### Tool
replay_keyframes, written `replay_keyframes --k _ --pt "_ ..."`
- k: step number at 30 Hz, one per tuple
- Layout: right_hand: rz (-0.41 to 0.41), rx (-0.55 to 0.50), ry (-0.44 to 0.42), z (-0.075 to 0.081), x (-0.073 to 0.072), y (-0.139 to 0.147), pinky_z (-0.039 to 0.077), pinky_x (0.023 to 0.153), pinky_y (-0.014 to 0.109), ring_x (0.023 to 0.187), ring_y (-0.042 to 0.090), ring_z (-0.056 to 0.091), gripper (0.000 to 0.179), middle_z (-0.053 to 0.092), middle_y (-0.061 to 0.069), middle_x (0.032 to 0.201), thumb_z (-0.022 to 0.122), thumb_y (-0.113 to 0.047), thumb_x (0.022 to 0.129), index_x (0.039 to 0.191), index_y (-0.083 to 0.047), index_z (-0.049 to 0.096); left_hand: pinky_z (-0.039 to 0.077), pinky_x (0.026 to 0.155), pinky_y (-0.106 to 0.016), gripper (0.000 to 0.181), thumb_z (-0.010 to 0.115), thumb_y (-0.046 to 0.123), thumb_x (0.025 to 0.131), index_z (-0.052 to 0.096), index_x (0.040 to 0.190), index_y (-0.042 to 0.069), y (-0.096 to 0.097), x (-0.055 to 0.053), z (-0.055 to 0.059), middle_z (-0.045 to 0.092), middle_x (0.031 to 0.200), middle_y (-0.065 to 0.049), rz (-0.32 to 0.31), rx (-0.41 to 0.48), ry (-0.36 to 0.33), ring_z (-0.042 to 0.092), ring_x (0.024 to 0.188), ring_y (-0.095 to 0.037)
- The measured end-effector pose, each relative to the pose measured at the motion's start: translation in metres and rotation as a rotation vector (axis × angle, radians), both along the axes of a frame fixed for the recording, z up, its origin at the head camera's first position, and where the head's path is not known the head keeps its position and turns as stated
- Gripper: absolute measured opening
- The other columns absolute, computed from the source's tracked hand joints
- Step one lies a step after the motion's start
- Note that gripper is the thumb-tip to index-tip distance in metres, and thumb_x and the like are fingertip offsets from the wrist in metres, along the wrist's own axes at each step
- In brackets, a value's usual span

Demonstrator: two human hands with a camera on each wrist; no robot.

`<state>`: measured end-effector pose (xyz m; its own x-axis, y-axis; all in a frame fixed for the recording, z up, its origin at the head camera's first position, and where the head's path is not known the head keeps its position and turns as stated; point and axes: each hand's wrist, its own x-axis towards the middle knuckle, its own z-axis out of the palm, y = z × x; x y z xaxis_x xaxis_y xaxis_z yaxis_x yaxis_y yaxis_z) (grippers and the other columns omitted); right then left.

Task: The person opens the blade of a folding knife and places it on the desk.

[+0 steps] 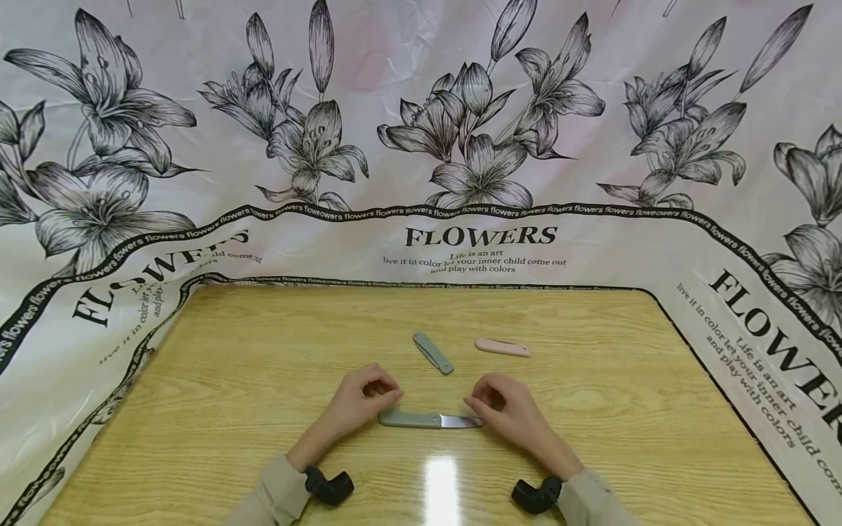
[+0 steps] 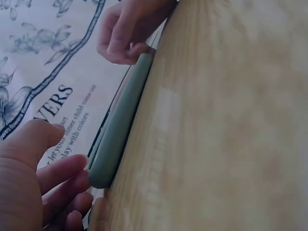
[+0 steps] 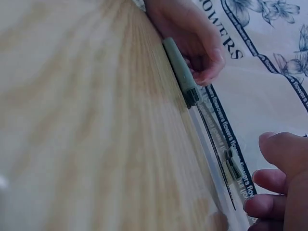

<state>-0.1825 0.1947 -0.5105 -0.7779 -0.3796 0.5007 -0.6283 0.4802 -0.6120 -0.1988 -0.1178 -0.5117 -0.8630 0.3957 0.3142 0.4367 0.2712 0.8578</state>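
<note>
An unfolded folding knife (image 1: 411, 419) with a grey-green handle lies on the table, its shiny blade (image 1: 457, 421) pointing right. My left hand (image 1: 365, 394) is at the handle's butt end; in the left wrist view its thumb is apart from the loosely bent fingers (image 2: 65, 173), which are close to the handle (image 2: 120, 125). Whether they touch it I cannot tell. By the blade tip is my right hand (image 1: 506, 409). The right wrist view shows its thumb and fingers (image 3: 269, 192) spread, with nothing gripped between them.
Beyond the hands lie a folded grey-green knife (image 1: 433, 353), set at a slant, and a folded pink knife (image 1: 503, 347) to its right. A flower-printed cloth (image 1: 480, 248) borders the wooden table (image 1: 296, 329) at the back and both sides.
</note>
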Motion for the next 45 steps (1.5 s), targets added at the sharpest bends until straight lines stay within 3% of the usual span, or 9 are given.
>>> replay_keyframes --k 6,9,14,18,24,29,35,40,45 --pt "-0.019 -0.102 -0.148 0.003 -0.013 -0.011 0.048 0.054 0.024 0.064 0.007 0.053 0.011 0.061 -0.008 0.079 0.075 -0.010 0.089 0.093 -0.017 0.067 0.048 0.062 -0.026 0.004 0.072 0.004 0.091 0.073 0.094 0.003 0.002 -0.018 0.003 0.066 0.088 -0.007 0.049 -0.003 -0.005 0.057 0.073 -0.017" --pt "-0.057 -0.119 -0.245 0.006 -0.020 -0.017 0.048 0.057 0.024 0.067 0.009 0.055 0.010 0.064 -0.006 0.084 0.075 -0.016 0.091 0.099 -0.016 0.069 0.048 0.062 -0.025 0.005 0.072 0.006 0.091 0.073 0.095 0.004 0.002 -0.030 0.004 0.066 0.088 -0.006 0.066 0.012 -0.014 0.056 0.072 -0.015" --pt "-0.064 -0.115 -0.387 0.010 -0.031 -0.024 0.052 0.069 0.026 0.086 0.016 0.061 0.031 0.067 0.001 0.103 0.076 -0.022 0.090 0.116 -0.009 0.067 0.049 0.065 -0.025 0.013 0.072 0.016 0.093 0.073 0.104 0.008 0.000 -0.048 0.006 0.067 0.092 -0.002 0.047 0.029 -0.068 0.057 0.075 -0.015" --pt "-0.044 -0.064 -0.427 0.013 -0.039 -0.029 0.050 0.083 0.031 0.103 0.020 0.059 0.046 0.065 0.003 0.118 0.078 -0.026 0.088 0.128 -0.008 0.063 0.053 0.076 -0.030 0.028 0.070 0.018 0.095 0.068 0.120 0.006 0.001 -0.060 0.005 0.067 0.110 -0.007 -0.019 0.042 -0.084 0.062 0.092 -0.022" --pt "-0.006 0.018 -0.383 0.013 -0.050 -0.035 0.049 0.086 0.035 0.105 0.020 0.058 0.049 0.061 0.004 0.118 0.079 -0.027 0.087 0.129 -0.007 0.064 0.041 0.105 -0.046 0.050 0.068 0.015 0.096 0.052 0.143 0.008 0.002 -0.071 0.000 0.053 0.141 -0.009 -0.119 -0.053 0.005 0.049 0.127 -0.026" --pt "-0.001 0.058 -0.343 0.013 -0.054 -0.038 0.045 0.080 0.034 0.095 0.018 0.053 0.044 0.060 0.003 0.114 0.079 -0.022 0.086 0.126 -0.009 0.066 0.029 0.111 -0.056 0.060 0.066 0.020 0.096 0.044 0.150 0.009 0.004 -0.071 0.002 0.039 0.155 -0.007 -0.165 -0.215 0.120 0.035 0.139 -0.028" --pt "0.002 0.055 -0.321 0.012 -0.056 -0.038 0.044 0.075 0.031 0.090 0.016 0.051 0.037 0.060 0.002 0.105 0.078 -0.018 0.087 0.121 -0.008 0.070 0.033 0.107 -0.055 0.054 0.067 0.021 0.096 0.050 0.146 0.010 0.006 -0.069 0.003 0.046 0.149 -0.007 -0.144 -0.268 0.161 0.039 0.136 -0.027" --pt "0.036 0.044 -0.263 0.011 -0.055 -0.035 0.044 0.069 0.028 0.082 0.014 0.049 0.029 0.061 0.002 0.099 0.077 -0.011 0.087 0.116 -0.006 0.073 0.038 0.103 -0.048 0.039 0.066 0.012 0.096 0.061 0.134 0.006 0.007 -0.070 -0.002 0.058 0.136 -0.007 -0.113 -0.219 0.196 0.046 0.124 -0.025" --pt "0.053 0.045 -0.238 0.010 -0.055 -0.035 0.043 0.067 0.028 0.079 0.014 0.048 0.024 0.062 0.004 0.100 0.073 -0.008 0.090 0.114 -0.006 0.074 0.044 0.095 -0.041 0.027 0.069 0.005 0.093 0.070 0.120 0.005 0.008 -0.065 0.002 0.066 0.119 -0.004 -0.095 -0.131 0.140 0.053 0.109 -0.021"
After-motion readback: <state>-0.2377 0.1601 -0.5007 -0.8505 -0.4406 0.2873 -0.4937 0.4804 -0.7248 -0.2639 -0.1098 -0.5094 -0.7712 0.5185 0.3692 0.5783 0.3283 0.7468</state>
